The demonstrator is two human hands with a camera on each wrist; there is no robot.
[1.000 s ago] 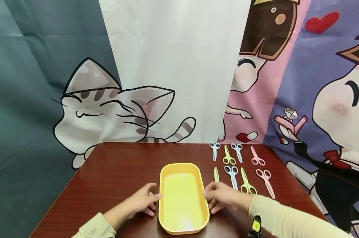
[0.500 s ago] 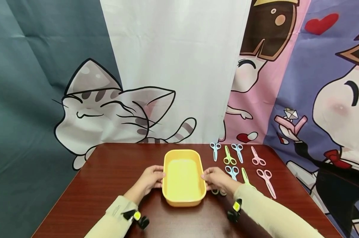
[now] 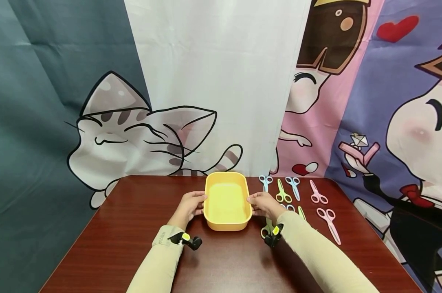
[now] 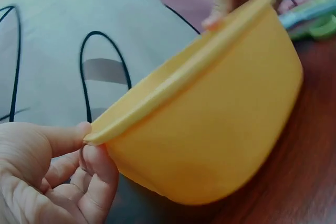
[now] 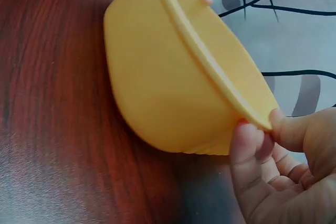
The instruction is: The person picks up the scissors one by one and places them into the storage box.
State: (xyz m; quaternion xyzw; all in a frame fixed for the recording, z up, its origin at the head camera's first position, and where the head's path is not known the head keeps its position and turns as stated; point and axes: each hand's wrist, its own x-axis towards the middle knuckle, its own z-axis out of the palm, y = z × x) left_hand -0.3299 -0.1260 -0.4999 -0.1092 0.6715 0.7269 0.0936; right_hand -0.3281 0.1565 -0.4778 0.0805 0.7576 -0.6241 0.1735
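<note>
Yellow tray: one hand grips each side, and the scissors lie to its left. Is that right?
No, the head view shows the scissors right of the yellow tray. The left hand and right hand do grip its sides.

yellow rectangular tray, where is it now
In the head view, the yellow rectangular tray is held between the left hand and right hand, left of the pink, green and blue scissors.

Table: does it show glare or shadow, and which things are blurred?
Left wrist view: the scissors look blurred beyond the tray; right wrist view: a pale sheen on the table, lower left; head view: sharper, with shadow beside the right sleeve.
</note>
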